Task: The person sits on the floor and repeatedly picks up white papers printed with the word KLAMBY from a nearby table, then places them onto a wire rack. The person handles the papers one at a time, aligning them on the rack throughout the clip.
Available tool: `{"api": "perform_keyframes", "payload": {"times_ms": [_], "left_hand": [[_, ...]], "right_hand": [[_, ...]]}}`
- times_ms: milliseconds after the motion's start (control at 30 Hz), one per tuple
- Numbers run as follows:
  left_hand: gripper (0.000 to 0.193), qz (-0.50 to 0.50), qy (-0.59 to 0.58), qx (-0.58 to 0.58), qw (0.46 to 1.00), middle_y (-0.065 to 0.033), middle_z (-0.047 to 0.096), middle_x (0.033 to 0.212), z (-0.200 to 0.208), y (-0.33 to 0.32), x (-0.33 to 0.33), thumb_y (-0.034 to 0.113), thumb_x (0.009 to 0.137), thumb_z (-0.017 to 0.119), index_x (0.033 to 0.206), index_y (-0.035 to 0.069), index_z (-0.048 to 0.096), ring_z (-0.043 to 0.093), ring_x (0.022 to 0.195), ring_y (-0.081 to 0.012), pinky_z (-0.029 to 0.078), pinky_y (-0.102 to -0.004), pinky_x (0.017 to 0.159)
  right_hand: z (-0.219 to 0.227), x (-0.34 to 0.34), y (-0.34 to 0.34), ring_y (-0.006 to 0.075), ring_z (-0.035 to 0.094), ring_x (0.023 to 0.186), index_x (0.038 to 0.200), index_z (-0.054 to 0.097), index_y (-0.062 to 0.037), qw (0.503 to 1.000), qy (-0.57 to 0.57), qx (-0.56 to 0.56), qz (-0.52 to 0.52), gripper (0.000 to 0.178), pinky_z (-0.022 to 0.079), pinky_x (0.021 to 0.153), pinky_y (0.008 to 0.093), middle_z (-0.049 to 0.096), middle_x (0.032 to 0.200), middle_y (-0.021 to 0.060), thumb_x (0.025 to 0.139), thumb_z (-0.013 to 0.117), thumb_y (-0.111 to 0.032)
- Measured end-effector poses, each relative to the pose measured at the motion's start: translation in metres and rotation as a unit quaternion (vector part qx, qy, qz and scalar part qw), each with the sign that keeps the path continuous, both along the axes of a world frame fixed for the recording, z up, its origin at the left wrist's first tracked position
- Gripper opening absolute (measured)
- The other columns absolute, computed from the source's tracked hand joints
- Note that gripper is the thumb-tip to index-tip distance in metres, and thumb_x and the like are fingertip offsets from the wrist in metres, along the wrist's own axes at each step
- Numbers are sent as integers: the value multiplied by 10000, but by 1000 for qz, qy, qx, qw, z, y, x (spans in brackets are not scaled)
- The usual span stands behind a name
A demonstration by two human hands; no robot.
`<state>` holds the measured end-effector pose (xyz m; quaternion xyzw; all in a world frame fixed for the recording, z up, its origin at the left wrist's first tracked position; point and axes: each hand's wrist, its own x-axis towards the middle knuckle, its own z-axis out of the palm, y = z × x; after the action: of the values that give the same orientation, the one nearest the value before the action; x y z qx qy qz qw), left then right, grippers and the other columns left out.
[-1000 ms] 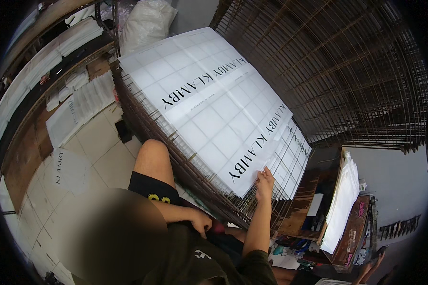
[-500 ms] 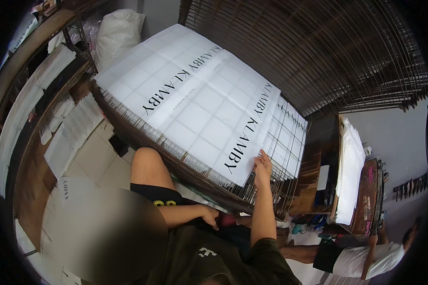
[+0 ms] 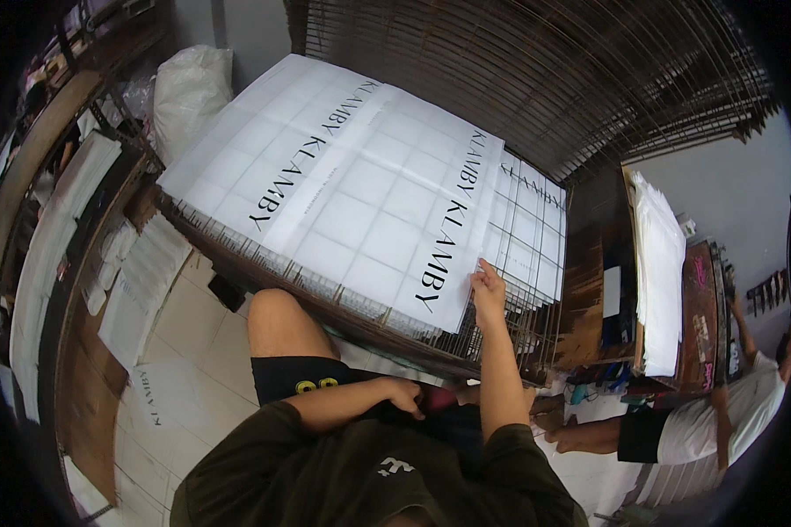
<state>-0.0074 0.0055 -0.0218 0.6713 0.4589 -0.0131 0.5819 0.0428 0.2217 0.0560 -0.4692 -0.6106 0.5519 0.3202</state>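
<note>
On top of the wire rack [image 3: 540,338], a broad white sheet [image 3: 369,215] with rows of black lettering, spread flat over most of the grid and translucent enough for faint wire lines beneath. At the near right of the rack, right hand [image 3: 488,290] at the right-hand edge of that sheet, with thumb and fingertips right by the border; cannot tell whether pinched on it or merely touching. Just beyond that hand, toward the rack's right end, a second lettered sheet [image 3: 523,233] under bare wires.

Below the rack's near edge, over the lap, left hand [image 3: 404,397], loosely curled and well apart from both right hand and broad white sheet; cannot tell whether closed on anything. Also before the rack, a bare knee [image 3: 281,321].

Behind the rack, raised wire grids [image 3: 536,79], tilted steeply. Beside its left end, a full white sack [image 3: 192,97]; left of it on the floor, a loose sheet [image 3: 163,391]. Right of the rack, a pile of white sheets [image 3: 659,281]; farther right, a co-worker [image 3: 725,422].
</note>
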Motion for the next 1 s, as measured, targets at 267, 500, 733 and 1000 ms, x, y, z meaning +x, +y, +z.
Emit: {"api": "perform_keyframes", "payload": {"times_ms": [267,500,733,1000], "left_hand": [[601,-13,-15,-10,1000,-170,637,1019,-5,6,2,563,722,649,974,17,651,588,981,-312,456,-398,838],[567,19,-24,42,999,-138,612,990,-26,2,5,588,743,631,953,62,609,576,948,-284,455,-385,795],[551,33,-16,16,999,-123,624,910,-34,4,13,580,756,629,951,66,602,597,881,-277,459,-372,752],[533,66,-12,17,998,-114,628,863,-33,3,7,580,772,617,962,83,597,604,813,-243,461,-361,692]], "right_hand": [[23,12,-21,137,567,864,1250,516,7,997,-23,63,-35,432,450,735,253,611,983,92,839,617,-81],[34,127,-31,267,569,974,1075,605,-3,914,-125,344,-173,289,429,870,360,611,1029,137,815,642,-127],[9,209,-47,355,553,983,989,614,-10,857,-290,369,-213,241,434,860,419,587,1033,169,804,628,-163],[28,193,-57,345,569,892,944,627,-40,825,-377,360,-217,231,446,783,427,632,926,137,798,621,-220]]}}
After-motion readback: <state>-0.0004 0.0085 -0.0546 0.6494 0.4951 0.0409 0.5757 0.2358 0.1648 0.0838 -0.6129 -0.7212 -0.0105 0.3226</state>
